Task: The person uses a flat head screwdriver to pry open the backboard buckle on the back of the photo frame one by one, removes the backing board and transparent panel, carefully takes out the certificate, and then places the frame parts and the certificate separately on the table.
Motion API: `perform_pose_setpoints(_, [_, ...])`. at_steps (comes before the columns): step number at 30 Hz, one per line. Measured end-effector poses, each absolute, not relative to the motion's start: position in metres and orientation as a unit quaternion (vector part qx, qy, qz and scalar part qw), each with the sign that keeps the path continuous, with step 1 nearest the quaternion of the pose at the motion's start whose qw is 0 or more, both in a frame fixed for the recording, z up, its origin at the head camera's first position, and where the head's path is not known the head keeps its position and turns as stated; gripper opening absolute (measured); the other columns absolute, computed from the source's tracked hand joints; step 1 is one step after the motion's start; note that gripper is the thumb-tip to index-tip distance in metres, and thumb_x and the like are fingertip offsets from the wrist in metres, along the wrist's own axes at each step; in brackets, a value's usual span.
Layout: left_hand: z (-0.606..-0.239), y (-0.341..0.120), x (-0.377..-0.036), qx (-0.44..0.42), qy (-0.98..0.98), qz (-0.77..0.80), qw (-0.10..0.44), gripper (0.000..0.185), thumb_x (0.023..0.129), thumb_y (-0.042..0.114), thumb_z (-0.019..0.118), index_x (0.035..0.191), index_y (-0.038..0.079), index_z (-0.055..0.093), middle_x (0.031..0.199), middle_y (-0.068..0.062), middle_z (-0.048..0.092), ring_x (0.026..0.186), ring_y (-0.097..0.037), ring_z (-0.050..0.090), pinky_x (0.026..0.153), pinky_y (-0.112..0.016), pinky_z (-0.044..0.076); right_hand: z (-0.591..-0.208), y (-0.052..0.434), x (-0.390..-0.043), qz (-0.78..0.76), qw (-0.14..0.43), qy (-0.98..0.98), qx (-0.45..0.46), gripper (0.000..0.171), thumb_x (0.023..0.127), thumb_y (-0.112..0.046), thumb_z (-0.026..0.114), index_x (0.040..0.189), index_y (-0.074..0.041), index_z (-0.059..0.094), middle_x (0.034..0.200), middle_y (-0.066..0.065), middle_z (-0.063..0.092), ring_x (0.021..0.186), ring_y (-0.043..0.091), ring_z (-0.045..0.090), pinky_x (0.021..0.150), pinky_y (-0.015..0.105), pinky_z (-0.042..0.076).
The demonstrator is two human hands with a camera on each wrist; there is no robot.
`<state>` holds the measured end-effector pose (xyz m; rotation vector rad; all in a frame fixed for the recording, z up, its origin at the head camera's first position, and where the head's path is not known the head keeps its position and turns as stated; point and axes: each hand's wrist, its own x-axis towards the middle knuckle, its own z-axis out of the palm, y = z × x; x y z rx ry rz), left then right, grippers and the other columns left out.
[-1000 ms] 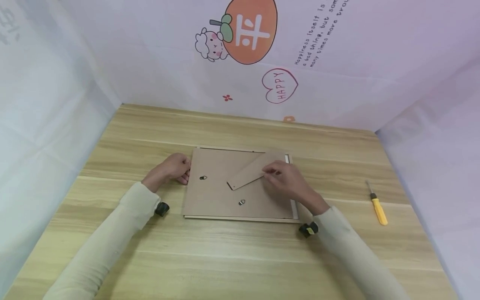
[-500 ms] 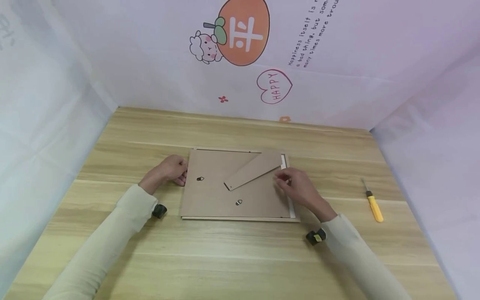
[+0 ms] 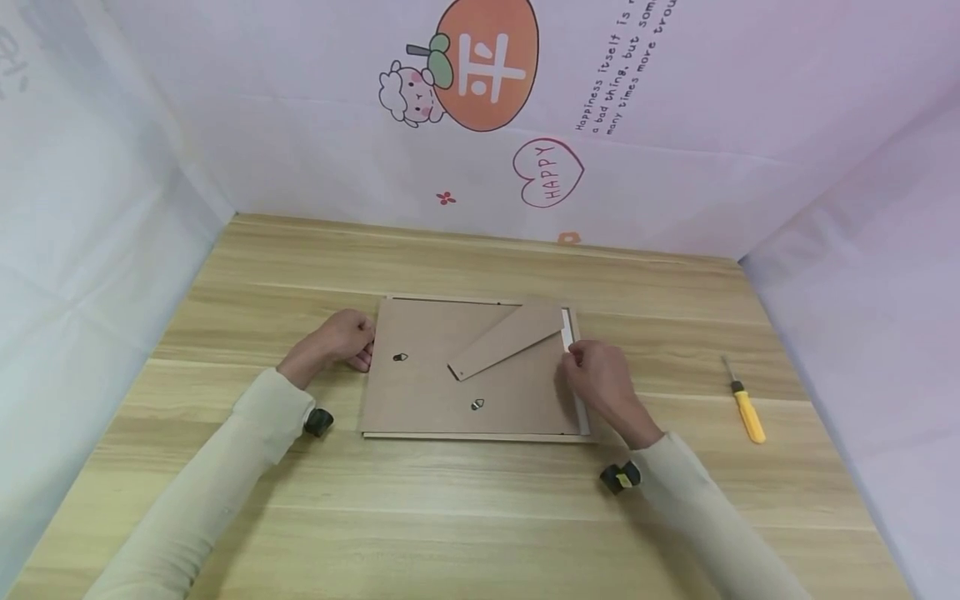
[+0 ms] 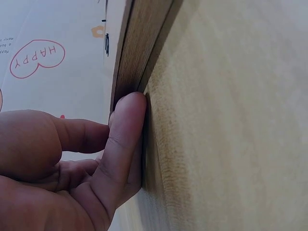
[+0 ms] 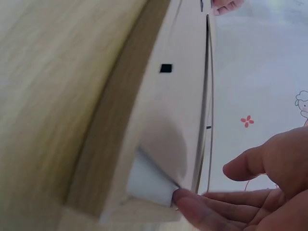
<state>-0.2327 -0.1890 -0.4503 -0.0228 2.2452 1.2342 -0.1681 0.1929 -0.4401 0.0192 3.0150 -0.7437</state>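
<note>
The flat brown fibreboard frame back (image 3: 465, 375) lies face-down on the light wooden bench (image 3: 465, 517), long axis left to right. The left hand (image 3: 337, 340), fingers curled, presses its left edge; the right hand (image 3: 600, 379) pinches the right edge.

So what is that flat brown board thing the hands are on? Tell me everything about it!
It looks like a picture frame lying face down on the wooden table. Its back is brown fibreboard with a slanted stand flap and two small metal hangers. A pale strip shows along its right edge. The left hand touches its left edge, and the right hand has fingertips at the right edge.
</note>
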Motion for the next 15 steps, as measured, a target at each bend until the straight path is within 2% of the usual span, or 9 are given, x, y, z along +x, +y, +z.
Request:
perform_pose_setpoints(3, [-0.451,-0.189,-0.233,-0.012,0.839,0.463,0.287,0.026,0.106,0.008,0.034,0.095,-0.006,0.053,0.082,-0.011,0.058,0.062,-0.014,0.063,0.062,-0.026,0.059,-0.438,0.190,-0.169,-0.257,0.031,0.966,0.017,0.032,0.093,-0.016,0.050,0.102,0.005,0.072,0.069,0.011,0.067,0.050,0.012,0.051,0.044,0.023,0.039])
perform_pose_setpoints(5, [-0.451,-0.189,-0.234,-0.016,0.838,0.464,0.287,0.026,0.105,0.008,0.034,0.097,-0.007,0.053,0.082,-0.011,0.059,0.063,-0.014,0.063,0.063,-0.026,0.059,-0.437,0.191,-0.170,-0.265,0.039,0.963,0.021,0.032,0.094,-0.017,0.050,0.102,0.004,0.072,0.066,0.009,0.065,0.049,0.011,0.049,0.044,0.023,0.038])
perform_pose_setpoints(11, [-0.452,-0.188,-0.234,-0.019,0.843,0.457,0.283,0.026,0.105,0.006,0.033,0.101,-0.009,0.054,0.086,-0.014,0.059,0.065,-0.016,0.063,0.065,-0.028,0.059,-0.435,0.198,-0.171,-0.331,0.054,0.942,0.036,0.034,0.096,-0.020,0.051,0.109,0.006,0.069,0.087,0.018,0.072,0.057,0.013,0.056,0.046,0.023,0.042])
perform_pose_setpoints(15, [-0.452,-0.188,-0.233,-0.019,0.848,0.450,0.278,0.026,0.104,0.006,0.033,0.101,-0.009,0.054,0.088,-0.015,0.060,0.066,-0.017,0.063,0.065,-0.028,0.059,-0.437,0.202,-0.172,-0.382,0.060,0.921,0.053,0.034,0.098,-0.019,0.052,0.111,0.008,0.068,0.095,0.021,0.072,0.071,0.019,0.067,0.053,0.022,0.050])
